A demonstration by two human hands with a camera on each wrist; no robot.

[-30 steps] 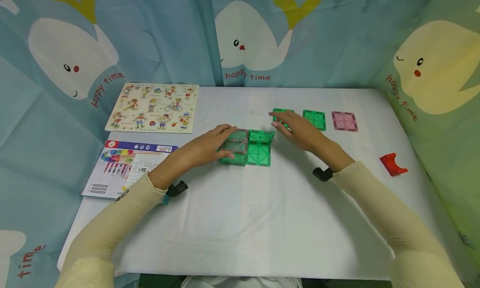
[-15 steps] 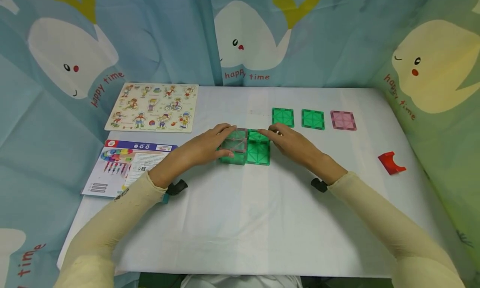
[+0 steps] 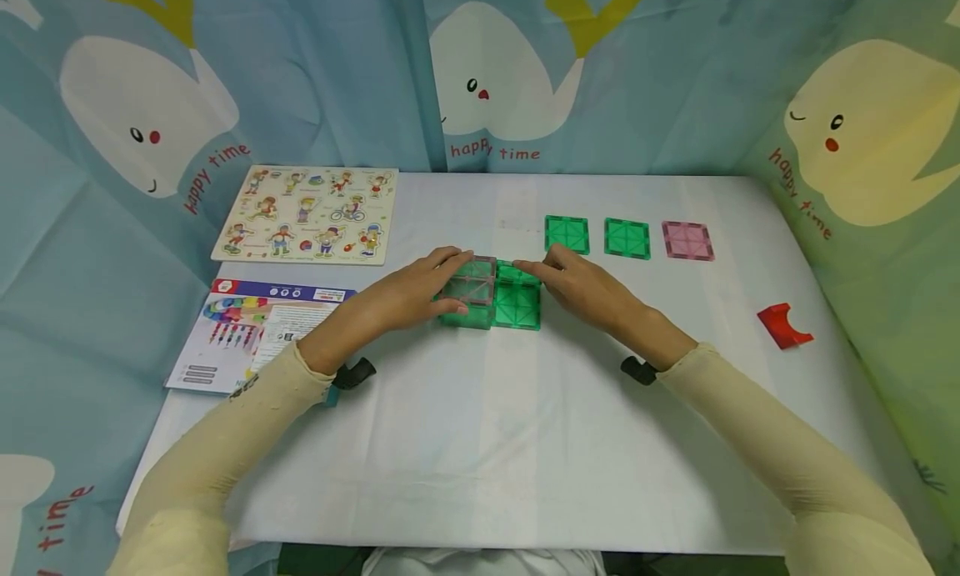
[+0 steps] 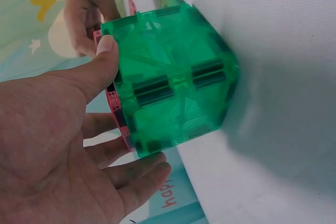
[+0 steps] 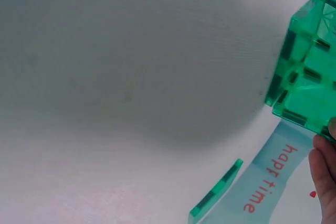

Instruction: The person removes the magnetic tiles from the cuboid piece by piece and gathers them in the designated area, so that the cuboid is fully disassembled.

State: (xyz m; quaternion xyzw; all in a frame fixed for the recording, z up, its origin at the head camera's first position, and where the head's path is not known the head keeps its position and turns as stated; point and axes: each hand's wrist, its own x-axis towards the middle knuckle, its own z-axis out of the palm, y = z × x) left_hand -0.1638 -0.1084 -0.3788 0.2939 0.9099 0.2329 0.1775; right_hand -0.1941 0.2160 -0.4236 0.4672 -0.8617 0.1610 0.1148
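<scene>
Left hand (image 3: pixel 408 291): grips the pink-topped green cube (image 4: pixel 168 66);
Right hand (image 3: pixel 581 286): pinches, so it seems, the upright green tile (image 3: pixel 507 272) at its top edge; this hand is nearer to it;
Tile place: far edge of the flat green tile (image 3: pixel 517 305); right of the cube; square, no long axis;
Since one second: right hand came from beside the loose green tile (image 3: pixel 566 235); left hand stays

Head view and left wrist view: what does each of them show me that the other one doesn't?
Only the head view shows the picture board, the flat printed item below it and the person's cream sleeves.

Only the left wrist view shows the palm side of the left hand, thumb against the block's edge.

Both show that hand, the right hand, the green-and-pink tile block, the white tabletop and the patterned curtain.
</scene>
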